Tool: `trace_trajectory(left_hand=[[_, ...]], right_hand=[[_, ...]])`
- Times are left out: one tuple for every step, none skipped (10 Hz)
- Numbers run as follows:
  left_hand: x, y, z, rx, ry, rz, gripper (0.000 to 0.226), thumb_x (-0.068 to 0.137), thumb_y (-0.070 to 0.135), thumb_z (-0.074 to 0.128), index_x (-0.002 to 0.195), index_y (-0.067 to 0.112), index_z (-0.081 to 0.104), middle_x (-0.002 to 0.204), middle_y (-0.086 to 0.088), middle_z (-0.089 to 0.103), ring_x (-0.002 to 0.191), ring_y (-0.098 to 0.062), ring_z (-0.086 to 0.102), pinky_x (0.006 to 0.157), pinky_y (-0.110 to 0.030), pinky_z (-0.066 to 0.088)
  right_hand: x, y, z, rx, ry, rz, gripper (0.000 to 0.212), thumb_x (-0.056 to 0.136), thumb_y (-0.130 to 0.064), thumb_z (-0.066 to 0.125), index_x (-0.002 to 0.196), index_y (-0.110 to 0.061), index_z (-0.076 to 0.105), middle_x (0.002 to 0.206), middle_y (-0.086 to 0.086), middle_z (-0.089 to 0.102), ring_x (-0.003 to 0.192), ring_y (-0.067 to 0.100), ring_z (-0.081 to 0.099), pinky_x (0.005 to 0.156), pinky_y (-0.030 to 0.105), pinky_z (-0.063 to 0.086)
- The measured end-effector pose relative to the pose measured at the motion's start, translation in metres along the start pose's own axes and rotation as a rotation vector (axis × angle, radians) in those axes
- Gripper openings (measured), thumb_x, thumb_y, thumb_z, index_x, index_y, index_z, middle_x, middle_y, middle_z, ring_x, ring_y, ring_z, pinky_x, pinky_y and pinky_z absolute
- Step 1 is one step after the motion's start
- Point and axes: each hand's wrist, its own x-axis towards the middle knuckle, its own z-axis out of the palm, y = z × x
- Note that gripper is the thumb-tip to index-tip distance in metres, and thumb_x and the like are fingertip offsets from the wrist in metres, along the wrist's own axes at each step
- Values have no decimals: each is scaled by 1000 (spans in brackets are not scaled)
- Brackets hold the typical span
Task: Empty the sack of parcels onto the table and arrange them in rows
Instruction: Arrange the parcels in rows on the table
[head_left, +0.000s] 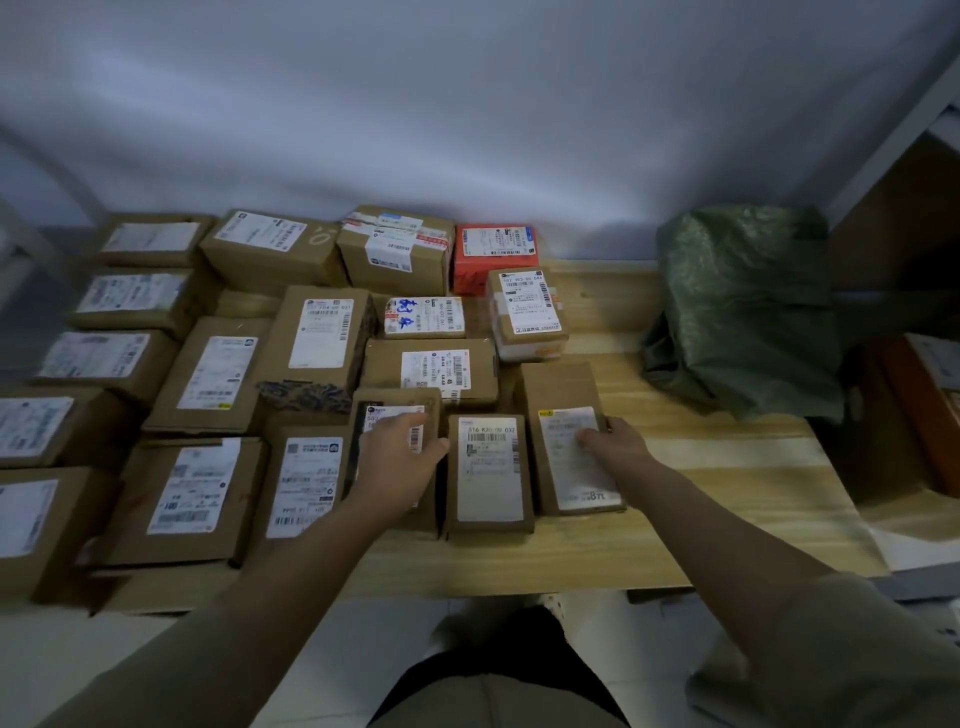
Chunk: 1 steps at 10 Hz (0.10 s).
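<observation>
Nearest the person, the left hand (400, 457) lay flat with relaxed fingers on a brown parcel (387, 415) in the front row, pressing rather than gripping. The right hand (615, 441) rested on the long parcel (569, 457) at the right end of that row, thumb on its label and fingers curled over its right edge, seemingly nudging it into line. Between them sat a small parcel (488, 473), just beside both.

Further back and to the left, many more boxes covered the wooden surface (701, 493) in rough rows, labels up, reaching an orange box (493, 260) by the wall. Some rows looked uneven.

Far right, the green sack (743, 306) lay slumped on the surface, well apart from the parcels; whether it was fully empty could not be told. Emptying seemed largely done, with straightening left.
</observation>
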Motion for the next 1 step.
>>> trace_trajectory(left_hand=[[-9,-10,1,-9,-3,-9,47,91,33,65,135,18,55,142,-8,48,134,-27,40,109,-49,39]], right_hand=[[-5,-2,0,-94,79,-33,57,92,-24,62,144,-13,41,132,15,57,111,36,60,92,49,53]])
